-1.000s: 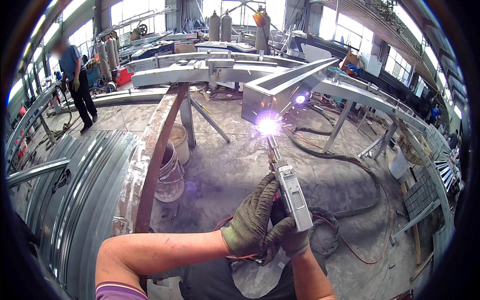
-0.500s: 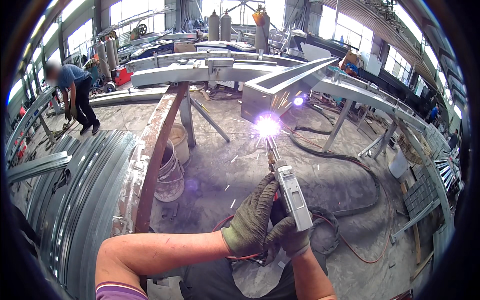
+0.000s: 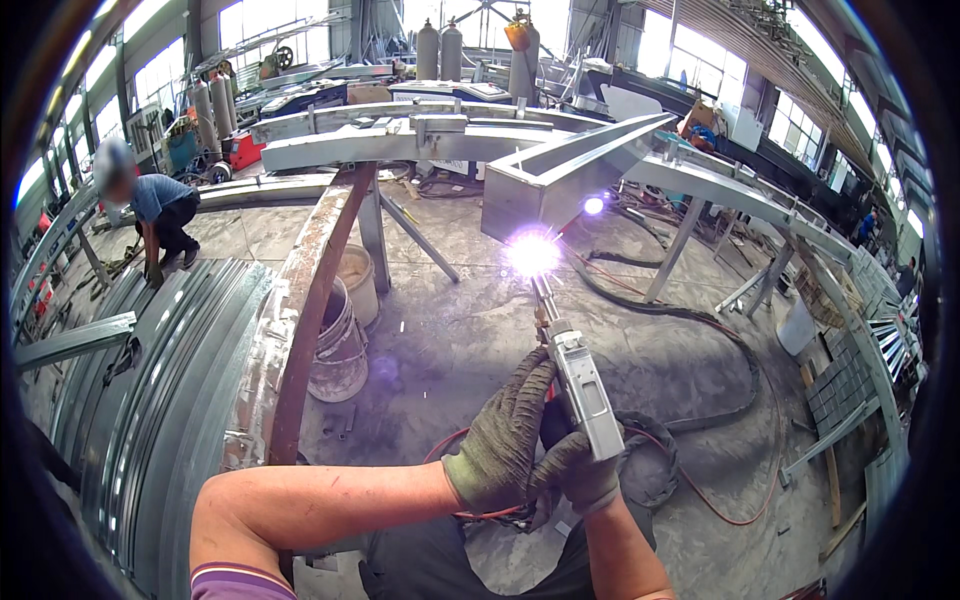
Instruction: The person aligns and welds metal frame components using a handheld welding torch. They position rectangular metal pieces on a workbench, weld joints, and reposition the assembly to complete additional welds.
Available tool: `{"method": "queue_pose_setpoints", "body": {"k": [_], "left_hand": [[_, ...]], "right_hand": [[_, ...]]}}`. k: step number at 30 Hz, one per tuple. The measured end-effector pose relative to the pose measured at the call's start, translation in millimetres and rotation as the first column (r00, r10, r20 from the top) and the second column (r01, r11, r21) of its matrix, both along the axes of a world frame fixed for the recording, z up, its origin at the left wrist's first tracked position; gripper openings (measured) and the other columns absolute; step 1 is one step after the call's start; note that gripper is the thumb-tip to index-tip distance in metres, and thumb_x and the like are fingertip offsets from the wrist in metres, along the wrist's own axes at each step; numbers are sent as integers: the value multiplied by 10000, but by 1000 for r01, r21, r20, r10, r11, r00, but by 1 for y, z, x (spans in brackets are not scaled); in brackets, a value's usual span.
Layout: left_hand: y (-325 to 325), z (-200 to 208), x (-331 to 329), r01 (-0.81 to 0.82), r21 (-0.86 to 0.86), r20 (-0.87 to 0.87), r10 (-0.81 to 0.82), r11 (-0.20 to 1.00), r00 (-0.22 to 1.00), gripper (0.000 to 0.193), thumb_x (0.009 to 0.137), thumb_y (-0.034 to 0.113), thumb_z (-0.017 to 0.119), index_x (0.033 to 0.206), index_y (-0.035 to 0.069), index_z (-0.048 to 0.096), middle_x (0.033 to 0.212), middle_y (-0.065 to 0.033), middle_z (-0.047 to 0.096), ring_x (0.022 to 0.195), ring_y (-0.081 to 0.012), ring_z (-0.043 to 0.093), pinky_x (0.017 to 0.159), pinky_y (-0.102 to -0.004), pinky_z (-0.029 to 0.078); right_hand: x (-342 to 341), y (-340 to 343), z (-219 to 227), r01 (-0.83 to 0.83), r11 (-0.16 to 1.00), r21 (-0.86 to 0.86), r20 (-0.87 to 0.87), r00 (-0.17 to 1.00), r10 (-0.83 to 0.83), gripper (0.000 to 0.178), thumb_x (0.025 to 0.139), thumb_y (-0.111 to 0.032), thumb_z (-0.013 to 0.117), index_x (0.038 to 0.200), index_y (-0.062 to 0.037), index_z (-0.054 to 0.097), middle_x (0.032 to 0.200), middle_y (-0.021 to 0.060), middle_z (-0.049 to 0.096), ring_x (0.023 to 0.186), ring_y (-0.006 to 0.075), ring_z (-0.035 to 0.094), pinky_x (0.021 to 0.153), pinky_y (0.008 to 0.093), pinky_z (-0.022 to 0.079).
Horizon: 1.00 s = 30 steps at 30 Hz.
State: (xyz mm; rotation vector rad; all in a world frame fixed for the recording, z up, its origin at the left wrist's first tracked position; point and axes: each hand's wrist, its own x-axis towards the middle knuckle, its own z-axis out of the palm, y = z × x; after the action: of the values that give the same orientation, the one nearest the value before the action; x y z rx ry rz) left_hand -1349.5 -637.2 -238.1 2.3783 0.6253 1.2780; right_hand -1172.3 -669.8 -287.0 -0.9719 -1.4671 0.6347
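Note:
A grey handheld welding gun [image 3: 588,395] points away from me, its nozzle tip lost in a bright white-violet glow. The glow sits at the lower near edge of an open metal box-shaped trough [image 3: 535,190] that rests across the beams. My left hand [image 3: 505,430], in a dark green glove, is closed around the front of the gun near the nozzle. Gloved as well, my right hand [image 3: 580,468] grips the handle under the gun's body; its fingers are partly hidden.
A rusty beam [image 3: 310,290] runs toward me on the left, beside two dirty buckets [image 3: 338,350]. Stacked long metal strips [image 3: 170,390] lie farther left, where another person [image 3: 160,205] crouches. Hoses and a thick black cable [image 3: 740,350] curl over the floor at right.
The person on the left has bent down lower, reaching to the metal strips. Fewer sparks fly from the weld. My hands and the welding gun stay almost still.

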Motion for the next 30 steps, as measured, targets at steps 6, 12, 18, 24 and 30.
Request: {"method": "queue_pose_setpoints", "body": {"k": [6,12,18,24,30], "left_hand": [[-5,-3,8,-16,-189,70,29,982,997,850,1061,364,701,1626,-133,304,1611,-402,427,1511,-534,463,1249,-541,395],[-10,-13,3,-116,-187,-111,96,976,989,812,1023,368,746,1578,-114,401,1532,-379,522,1414,-541,541,1175,-545,467],[7,0,-5,-97,-136,-239,62,986,969,409,951,294,836,1241,24,732,1131,-210,778,1029,-379,769,911,-454,613],[45,84,-11,-213,347,117,183,913,976,442,901,215,899,1250,19,710,1137,-197,779,1008,-342,789,868,-419,622],[128,231,43,-518,361,-363,629,775,688,906,942,604,788,1537,-34,545,1415,-337,664,1323,-463,662,1128,-493,530]], "right_hand": [[-3,11,-15,9,1000,0,-232,973,-9,553,985,-466,848,1144,44,706,924,29,721,825,127,675,724,320,591],[12,18,-9,162,950,-267,-42,983,-179,205,1016,-181,794,1055,5,715,920,26,727,777,103,652,660,330,535],[43,25,-20,257,962,-90,-23,965,-260,200,980,-84,793,1149,7,736,935,46,744,818,152,691,741,345,571],[55,27,-31,306,950,-69,-24,951,-308,206,982,-133,792,1142,-7,761,939,101,787,839,220,765,755,370,586],[71,34,-49,374,925,-68,38,927,-373,260,985,-250,816,1142,-46,790,921,137,805,822,287,803,722,398,602]]}}
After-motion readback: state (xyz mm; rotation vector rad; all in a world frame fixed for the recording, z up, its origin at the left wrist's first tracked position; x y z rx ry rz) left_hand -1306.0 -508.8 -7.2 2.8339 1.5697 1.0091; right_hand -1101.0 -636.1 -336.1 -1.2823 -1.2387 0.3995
